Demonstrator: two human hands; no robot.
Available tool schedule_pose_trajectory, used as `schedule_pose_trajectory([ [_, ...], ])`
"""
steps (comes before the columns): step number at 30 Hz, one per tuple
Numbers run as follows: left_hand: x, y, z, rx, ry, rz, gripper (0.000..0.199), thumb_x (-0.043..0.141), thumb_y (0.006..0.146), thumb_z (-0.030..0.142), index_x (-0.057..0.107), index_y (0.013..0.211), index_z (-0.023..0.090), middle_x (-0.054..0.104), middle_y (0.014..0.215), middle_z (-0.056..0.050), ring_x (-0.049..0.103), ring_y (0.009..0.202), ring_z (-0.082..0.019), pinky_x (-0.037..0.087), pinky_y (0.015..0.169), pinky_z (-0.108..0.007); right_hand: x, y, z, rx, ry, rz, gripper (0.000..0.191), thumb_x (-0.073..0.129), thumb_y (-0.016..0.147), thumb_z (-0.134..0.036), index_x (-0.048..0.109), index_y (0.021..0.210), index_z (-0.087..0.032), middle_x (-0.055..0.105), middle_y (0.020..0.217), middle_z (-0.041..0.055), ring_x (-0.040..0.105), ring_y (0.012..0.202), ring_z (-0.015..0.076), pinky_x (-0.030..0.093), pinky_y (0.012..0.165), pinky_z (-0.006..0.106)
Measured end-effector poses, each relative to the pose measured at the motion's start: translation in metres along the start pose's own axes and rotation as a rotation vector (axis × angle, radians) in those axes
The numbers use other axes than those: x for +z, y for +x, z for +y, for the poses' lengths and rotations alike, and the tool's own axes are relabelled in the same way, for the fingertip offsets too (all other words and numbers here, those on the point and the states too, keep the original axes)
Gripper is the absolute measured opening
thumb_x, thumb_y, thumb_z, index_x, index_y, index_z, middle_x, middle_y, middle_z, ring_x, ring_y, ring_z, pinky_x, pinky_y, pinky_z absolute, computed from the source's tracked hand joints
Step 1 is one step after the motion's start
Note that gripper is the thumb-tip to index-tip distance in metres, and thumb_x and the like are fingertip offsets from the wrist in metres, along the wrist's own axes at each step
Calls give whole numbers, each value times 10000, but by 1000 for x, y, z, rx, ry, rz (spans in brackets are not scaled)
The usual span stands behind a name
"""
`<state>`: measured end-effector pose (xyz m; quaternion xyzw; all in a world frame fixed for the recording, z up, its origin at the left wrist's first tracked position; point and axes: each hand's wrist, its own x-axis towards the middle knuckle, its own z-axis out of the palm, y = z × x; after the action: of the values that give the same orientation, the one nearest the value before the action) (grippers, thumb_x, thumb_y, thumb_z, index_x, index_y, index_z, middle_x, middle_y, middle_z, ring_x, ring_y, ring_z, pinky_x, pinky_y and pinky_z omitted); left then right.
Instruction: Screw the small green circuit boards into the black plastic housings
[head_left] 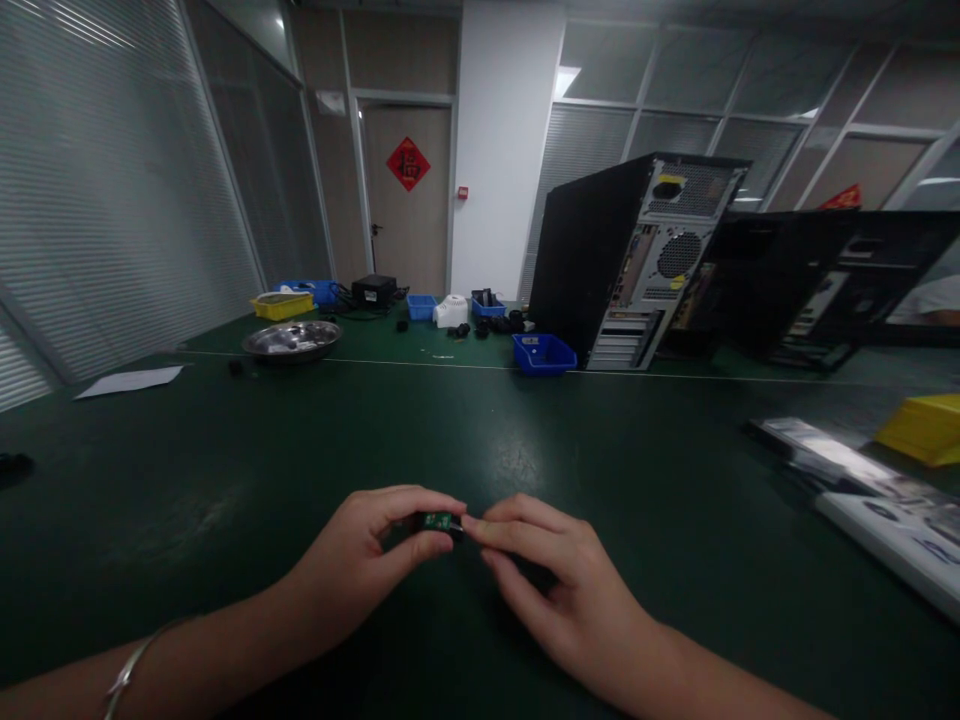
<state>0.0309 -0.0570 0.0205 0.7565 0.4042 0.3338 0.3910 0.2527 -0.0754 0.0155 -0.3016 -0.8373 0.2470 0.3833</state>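
Okay so, easiest landmark from where I'm standing is the deep-blue open plastic bin [544, 358] on the dark green tabletop [420, 420]. On the person's side of that bin, well apart from it, is a tiny black piece with a green circuit board [437, 521] showing. The bare left hand [366, 540] has it pinched between thumb and index finger. The bare right hand [559, 570] is half curled, index fingertip right at the piece's metal end; can't tell if it's gripping or just touching. Left and right as the person sees it: a tall black computer tower [592, 250] stands just right of the bin, and a round shiny metal bowl [292, 341] sits well off to its left.
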Motion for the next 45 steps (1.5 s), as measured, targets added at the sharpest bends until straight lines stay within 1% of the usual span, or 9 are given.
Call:
schedule_pose_trajectory([
  [6, 3, 1, -1, -75, -262, 2, 162, 667, 809, 158, 623, 964, 183, 703, 989, -40, 656, 1005, -213, 501, 909, -351, 0, -1, 1, 50, 23, 76, 339, 523, 931, -118, 613, 1240, -226, 664, 979, 61, 639, 864, 183, 518, 758, 301],
  [12, 5, 3, -8, -1, -355, -27, 176, 684, 775, 118, 668, 936, 187, 618, 1032, -34, 607, 984, -198, 502, 835, -312, 0, 0, -3, 19, 54, -13, 303, 501, 939, -114, 631, 1197, -206, 648, 960, 67, 629, 841, 179, 504, 743, 299],
  [17, 9, 2, -8, -87, -514, -57, 346, 646, 815, 113, 564, 1139, 205, 626, 1126, -60, 640, 922, -182, 506, 808, -323, -1, 0, -3, 7, 87, -35, 308, 496, 939, -105, 635, 1197, -198, 654, 976, 80, 626, 842, 182, 505, 743, 304],
  [20, 10, 2, -5, -111, -586, -60, 331, 631, 844, 132, 519, 1147, 200, 633, 1193, -89, 659, 850, -173, 519, 769, -330, -2, 0, -3, 1, 106, -40, 326, 491, 940, -100, 630, 1215, -204, 659, 972, 79, 627, 849, 184, 507, 746, 305],
  [23, 7, 2, -4, -120, -515, -103, 344, 582, 896, 170, 527, 1235, 184, 686, 1084, -84, 651, 974, -215, 493, 883, -373, -2, 0, -2, 8, 101, -48, 336, 492, 942, -108, 623, 1237, -201, 657, 967, 80, 630, 846, 183, 513, 749, 304],
  [28, 3, 1, -5, -37, -423, -136, 353, 535, 919, 226, 589, 1267, 232, 546, 1359, -74, 492, 1276, -243, 353, 1093, -396, -1, -1, -3, 18, 76, -80, 325, 501, 943, -130, 628, 1230, -214, 654, 998, 77, 636, 870, 183, 518, 771, 298],
  [35, 4, 2, -7, 12, -252, -37, 266, 613, 863, 185, 676, 1120, 210, 638, 1124, -67, 602, 1111, -228, 465, 988, -370, 0, 0, -1, 69, 37, -11, 300, 515, 941, -131, 609, 1208, -230, 654, 988, 51, 636, 857, 173, 510, 768, 290],
  [41, 0, 2, -6, -33, -82, 27, 244, 602, 881, 204, 694, 1105, 235, 727, 1113, -38, 650, 1079, -220, 489, 984, -361, 1, 0, 2, 86, -3, 8, 297, 523, 929, -113, 645, 1169, -239, 661, 1014, 52, 647, 887, 174, 520, 765, 281],
  [45, -2, 2, -4, 42, 67, 41, 229, 630, 861, 199, 733, 1060, 246, 756, 1070, -31, 680, 1024, -222, 521, 936, -346, 2, 0, 4, 93, -26, 1, 299, 524, 925, -123, 658, 1165, -242, 660, 1011, 55, 654, 868, 176, 531, 752, 284],
])
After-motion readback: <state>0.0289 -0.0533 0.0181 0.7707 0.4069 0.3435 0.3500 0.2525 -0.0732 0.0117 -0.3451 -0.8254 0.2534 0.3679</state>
